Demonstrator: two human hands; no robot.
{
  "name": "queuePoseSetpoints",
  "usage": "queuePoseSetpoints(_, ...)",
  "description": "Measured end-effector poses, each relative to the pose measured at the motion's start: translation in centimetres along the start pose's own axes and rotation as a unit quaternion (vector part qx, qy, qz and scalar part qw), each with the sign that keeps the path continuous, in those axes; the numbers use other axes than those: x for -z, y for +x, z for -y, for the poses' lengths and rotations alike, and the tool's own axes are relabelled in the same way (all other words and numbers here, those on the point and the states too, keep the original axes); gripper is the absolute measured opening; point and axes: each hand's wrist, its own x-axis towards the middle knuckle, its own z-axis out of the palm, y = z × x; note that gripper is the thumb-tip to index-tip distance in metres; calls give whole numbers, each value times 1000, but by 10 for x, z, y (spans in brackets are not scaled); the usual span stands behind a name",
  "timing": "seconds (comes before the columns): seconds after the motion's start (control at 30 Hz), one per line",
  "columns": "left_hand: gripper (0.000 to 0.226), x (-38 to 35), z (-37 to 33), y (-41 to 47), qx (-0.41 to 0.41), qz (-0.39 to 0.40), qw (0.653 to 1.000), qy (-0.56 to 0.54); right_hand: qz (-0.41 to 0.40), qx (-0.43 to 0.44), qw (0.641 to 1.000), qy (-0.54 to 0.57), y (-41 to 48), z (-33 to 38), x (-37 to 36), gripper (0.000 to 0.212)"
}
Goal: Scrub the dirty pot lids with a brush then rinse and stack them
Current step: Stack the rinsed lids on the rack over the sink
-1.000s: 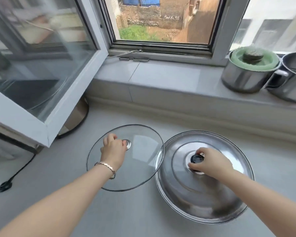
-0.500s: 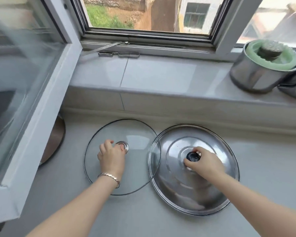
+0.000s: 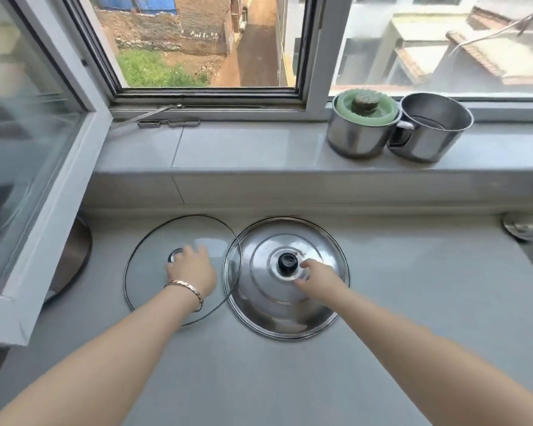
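A smooth pale grey tabletop (image 3: 259,379) runs up to a raised grey tiled window sill (image 3: 243,146). Above the sill, a white-framed window (image 3: 313,56) looks out on grass, a brick wall, a dirt alley and flat roofs. Its open sash (image 3: 59,195) swings in over the left end of the tabletop, above a round brownish metal disc (image 3: 74,262).

On the sill to the right, a shiny steel pot with a green lid (image 3: 360,133) stands touching an uncovered steel pot (image 3: 434,130).

The round clear glass lid with a metal knob (image 3: 154,265) lies flat near the sill. Its right rim overlaps the left edge of the domed stainless steel lid with a black knob (image 3: 290,309) beside it.

The left hand (image 3: 191,270), with a metal bracelet (image 3: 186,289) at the wrist, lies over the glass. Its grip is released and the knob sits uncovered beside the fingers. The right hand (image 3: 317,276) is on the steel dome with its blurred fingers just beside the black knob, and its grip also looks released.
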Motion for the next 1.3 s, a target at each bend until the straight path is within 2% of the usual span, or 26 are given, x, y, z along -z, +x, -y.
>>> queuePoseSetpoints(0.13,27,21,-75,-71,-179,117,976,-47,19,-11,997,-69,-50,-46,31,29)
queuePoseSetpoints(0.33,27,13,-227,-177,-282,85,955,-10,-21,-63,994,-87,-136,-178,118,19)
queuePoseSetpoints(0.47,27,7,-343,-241,-297,36,954,-25,-40,-90,991,-92,-194,-291,181,24)
queuePoseSetpoints(0.57,21,3,-422,-283,-304,39,949,-75,-84,-107,984,-116,-236,-367,222,23)
queuePoseSetpoints(0.73,23,8,-523,-331,-340,12,937,-83,-126,-142,975,-116,-275,-464,283,27)
queuePoseSetpoints(0.83,24,11,-567,-343,-356,6,931,-78,-138,-167,968,-124,-280,-505,308,32)
queuePoseSetpoints(1.07,21,5,-658,-337,-427,-11,904,-29,-143,-209,964,-80,-264,-568,351,27)
queuePoseSetpoints(1.3,33,-9,-735,-314,-388,20,920,-51,-145,-194,968,-70,-228,-619,378,24)
